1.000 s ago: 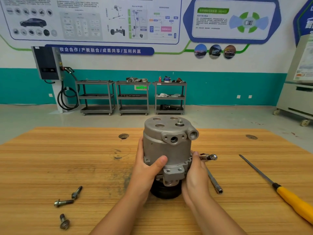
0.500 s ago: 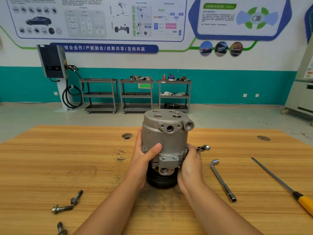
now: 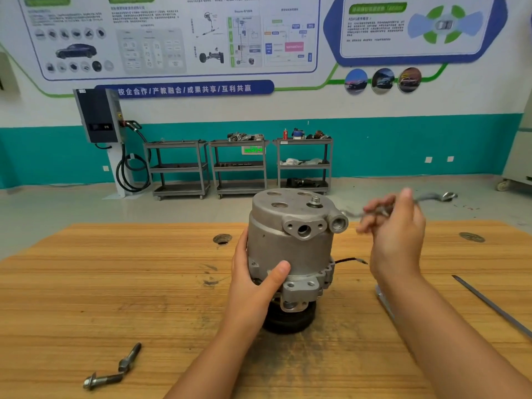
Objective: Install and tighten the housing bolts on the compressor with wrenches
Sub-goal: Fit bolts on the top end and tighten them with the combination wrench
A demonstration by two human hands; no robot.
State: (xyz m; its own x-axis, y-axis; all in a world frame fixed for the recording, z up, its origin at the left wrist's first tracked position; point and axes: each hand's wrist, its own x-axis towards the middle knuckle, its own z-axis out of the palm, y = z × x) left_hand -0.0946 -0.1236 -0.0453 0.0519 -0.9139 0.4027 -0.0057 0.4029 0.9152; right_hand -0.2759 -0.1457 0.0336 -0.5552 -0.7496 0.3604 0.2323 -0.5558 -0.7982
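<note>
The compressor (image 3: 290, 240) stands upright in the middle of the bench (image 3: 115, 298), resting on its black pulley (image 3: 288, 321), with the round flat end facing up. One bolt (image 3: 315, 200) sits in that top face.

My left hand (image 3: 256, 286) grips the housing low on its left side: the thumb (image 3: 276, 273) lies across the front and the fingers (image 3: 240, 249) curl round the far side.

My right hand (image 3: 394, 234) is raised off the bench, to the right of the compressor and level with its top. Its fingers (image 3: 377, 208) are curled and pinch a thin metal wrench (image 3: 431, 197). The wrench is blurred, so I cannot make out its head. It is clear of the compressor.

Two loose bolts (image 3: 115, 370) lie touching each other near the front left edge of the bench, well apart from the compressor. A second metal tool (image 3: 384, 302) lies on the bench, mostly hidden behind my right forearm. A long thin steel shaft (image 3: 489, 303) lies at a slant further right. A short dark wire (image 3: 349, 260) sticks out from the right side of the compressor, just above the bench.
</note>
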